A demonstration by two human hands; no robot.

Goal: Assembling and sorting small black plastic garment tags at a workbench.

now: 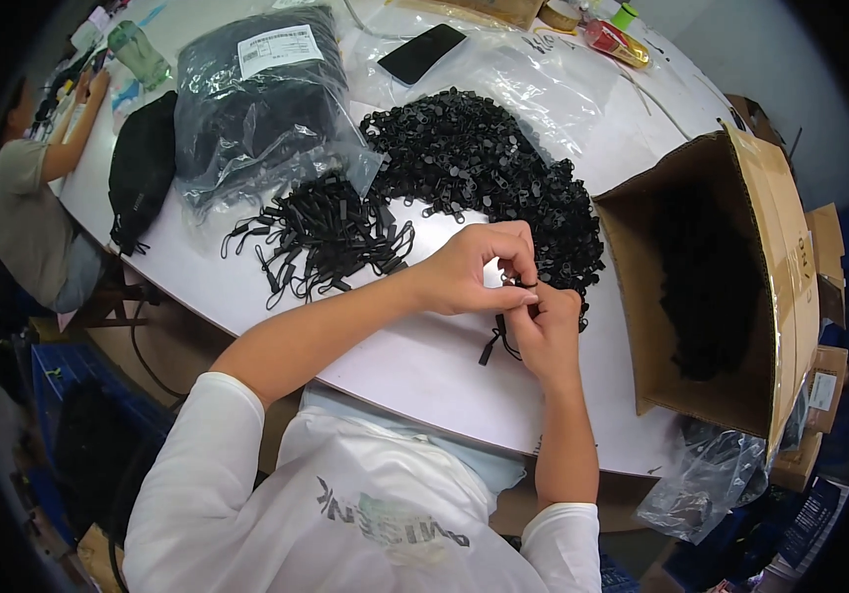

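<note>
White table [414, 358] | left hand [466, 271], right hand [553, 338] meeting | black cord [486, 352] dangling, top hidden

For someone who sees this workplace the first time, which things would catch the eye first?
Probably the large heap of small black pieces in the middle of the white table. In front of it, the bare left hand and bare right hand meet above a dangling thin black cord. The open brown cardboard box at the right and the bulging clear plastic bag at the upper left also stand out.
</note>
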